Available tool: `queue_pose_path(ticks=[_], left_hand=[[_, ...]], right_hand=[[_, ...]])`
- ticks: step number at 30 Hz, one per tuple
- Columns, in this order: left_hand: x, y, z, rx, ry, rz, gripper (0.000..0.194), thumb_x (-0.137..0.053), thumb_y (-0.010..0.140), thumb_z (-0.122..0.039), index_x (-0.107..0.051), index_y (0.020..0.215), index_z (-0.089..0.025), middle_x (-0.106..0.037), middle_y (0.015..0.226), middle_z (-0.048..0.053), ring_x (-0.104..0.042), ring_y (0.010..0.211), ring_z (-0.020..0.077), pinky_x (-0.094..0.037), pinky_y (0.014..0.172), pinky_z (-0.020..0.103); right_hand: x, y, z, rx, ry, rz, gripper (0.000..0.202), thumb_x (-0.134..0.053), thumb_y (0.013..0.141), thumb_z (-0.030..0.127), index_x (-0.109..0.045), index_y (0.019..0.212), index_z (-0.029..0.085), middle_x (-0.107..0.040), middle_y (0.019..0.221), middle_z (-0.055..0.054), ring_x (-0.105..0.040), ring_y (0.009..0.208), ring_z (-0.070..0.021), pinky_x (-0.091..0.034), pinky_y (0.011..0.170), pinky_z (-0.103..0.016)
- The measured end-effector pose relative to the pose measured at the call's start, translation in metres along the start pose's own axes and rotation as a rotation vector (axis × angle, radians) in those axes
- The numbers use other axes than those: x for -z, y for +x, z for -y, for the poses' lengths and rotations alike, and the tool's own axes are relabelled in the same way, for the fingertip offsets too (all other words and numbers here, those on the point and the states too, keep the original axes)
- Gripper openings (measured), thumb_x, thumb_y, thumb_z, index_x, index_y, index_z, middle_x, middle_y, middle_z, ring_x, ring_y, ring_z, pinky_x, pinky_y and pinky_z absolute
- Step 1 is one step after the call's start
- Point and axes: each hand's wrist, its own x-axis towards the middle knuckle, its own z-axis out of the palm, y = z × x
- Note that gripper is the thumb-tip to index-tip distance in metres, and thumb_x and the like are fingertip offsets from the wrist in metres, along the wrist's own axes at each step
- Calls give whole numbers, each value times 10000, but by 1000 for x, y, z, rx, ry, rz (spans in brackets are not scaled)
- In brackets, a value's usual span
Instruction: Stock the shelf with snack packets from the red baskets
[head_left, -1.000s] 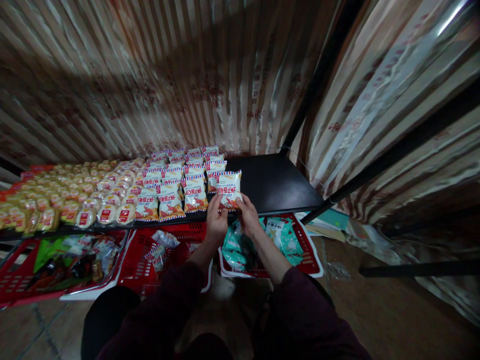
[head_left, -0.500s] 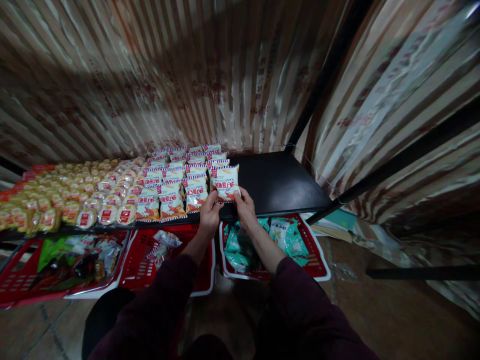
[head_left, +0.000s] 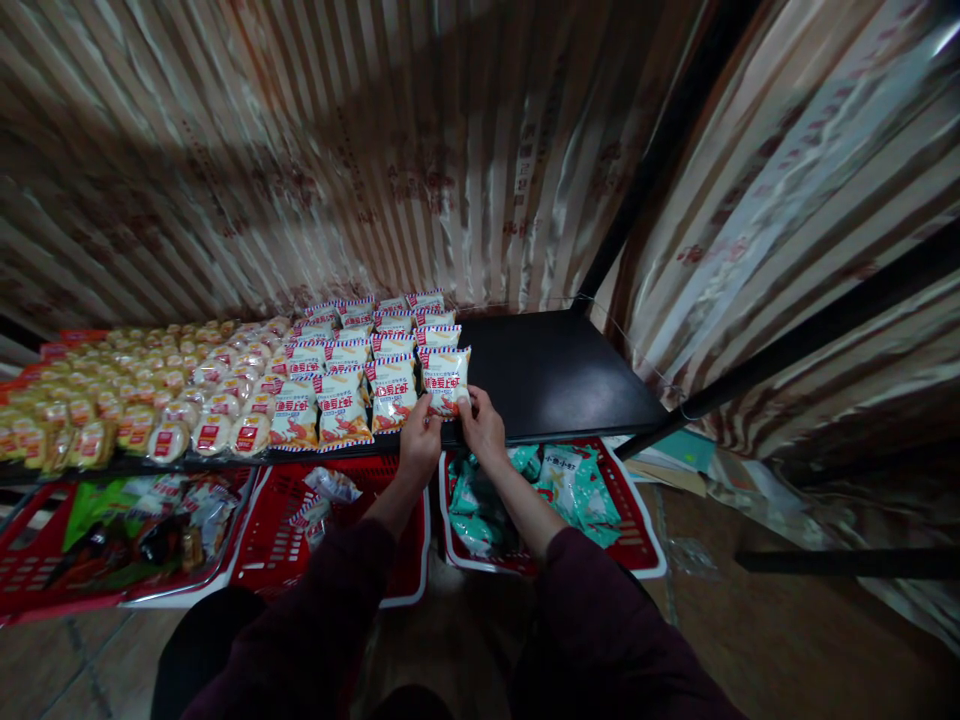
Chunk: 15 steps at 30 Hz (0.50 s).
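Note:
A white and orange snack bag [head_left: 445,378] stands at the front right end of the rows of like bags on the black shelf [head_left: 547,370]. My left hand [head_left: 421,436] grips its lower left corner between thumb and fingers. At its lower right edge, my right hand [head_left: 482,424] is closed on the same bag. Just left of it is another bag [head_left: 393,392] in the front row. Further left, small round wrapped cakes [head_left: 211,432] lie in many rows.
Below the shelf sit a red basket with green bags [head_left: 651,560], a red basket with a few snack bags [head_left: 401,580] and a red basket of mixed packets [head_left: 30,590]. A black post [head_left: 637,205] and curtains [head_left: 450,150] stand behind.
Both hands have lowered the snack bag slightly toward the shelf and in line with the front row. The bag now stands more upright, and its neighbours' fronts look slightly shifted.

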Motion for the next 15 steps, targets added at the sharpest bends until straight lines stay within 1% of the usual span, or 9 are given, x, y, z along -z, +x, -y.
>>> queue_pose_path(ticks=[3, 5, 8, 10, 15], left_hand=[[1, 0, -1, -145, 400, 40, 404, -529, 764, -146, -614, 1157, -108, -583, 1285, 129, -477, 1261, 263, -307, 1120, 427], [1, -1, 0, -210, 533, 60, 437, -487, 781, -145, -582, 1204, -93, -552, 1321, 146, -481, 1261, 254, -323, 1114, 415], [1, -3, 3, -271, 630, 67, 462, -457, 802, -166, -548, 1252, -111, -543, 1334, 135, -477, 1268, 238, -338, 1110, 395], [0, -4, 4, -287, 673, 59, 475, -448, 805, -171, -533, 1266, -95, -538, 1336, 149, -475, 1269, 248, -341, 1109, 398], [-4, -4, 6, -318, 742, 52, 496, -429, 794, -147, -524, 1277, -84, -498, 1372, 163, -423, 1311, 266, -304, 1128, 428]], right_hand=[[3, -2, 6, 51, -153, -5, 406, -424, 879, 358, -556, 1216, 173, -663, 1125, -100, -609, 976, -230, -466, 881, -364], [3, -2, 7, 90, -162, -3, 435, -401, 885, 340, -529, 1263, 166, -631, 1204, -100, -594, 1019, -235, -458, 908, -366], [1, 0, 6, 103, -151, 15, 467, -381, 892, 338, -500, 1313, 173, -629, 1211, -101, -610, 1002, -234, -469, 907, -366], [-1, 1, 4, 102, -157, 22, 482, -385, 892, 345, -487, 1334, 183, -637, 1196, -103, -618, 987, -236, -477, 900, -371], [-3, 4, 1, 128, -147, -11, 537, -389, 888, 378, -432, 1380, 168, -594, 1269, -118, -580, 1087, -252, -456, 949, -400]])
